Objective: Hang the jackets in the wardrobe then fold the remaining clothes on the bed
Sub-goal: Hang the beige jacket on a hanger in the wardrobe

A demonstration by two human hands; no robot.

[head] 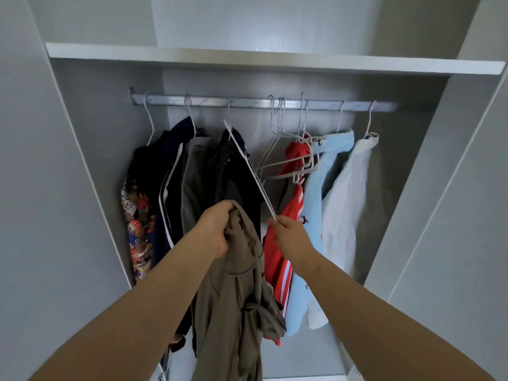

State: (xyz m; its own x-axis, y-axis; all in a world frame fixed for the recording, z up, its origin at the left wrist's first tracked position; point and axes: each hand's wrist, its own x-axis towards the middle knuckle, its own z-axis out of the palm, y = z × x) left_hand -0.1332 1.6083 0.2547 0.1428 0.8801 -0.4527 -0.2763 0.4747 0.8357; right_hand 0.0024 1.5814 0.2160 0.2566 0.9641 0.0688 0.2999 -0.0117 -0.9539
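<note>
My left hand [215,228] grips the bunched top of an olive-brown jacket [239,306], which hangs down limp in front of the open wardrobe. My right hand [288,233] pinches the low end of a white wire hanger [248,163]. That hanger is tilted steeply, and its hook sits on the metal rail [247,102]. Dark jackets [192,171] hang left of the hanger. To its right hang a red striped jacket [291,204], a light blue garment [321,188] and a white garment [349,199].
Several bare white hangers [286,149] are tangled on the rail between the dark and red clothes. A white shelf [275,60] runs above the rail. Grey wardrobe side panels [68,188] close in on both sides. A patterned garment [137,229] hangs far left.
</note>
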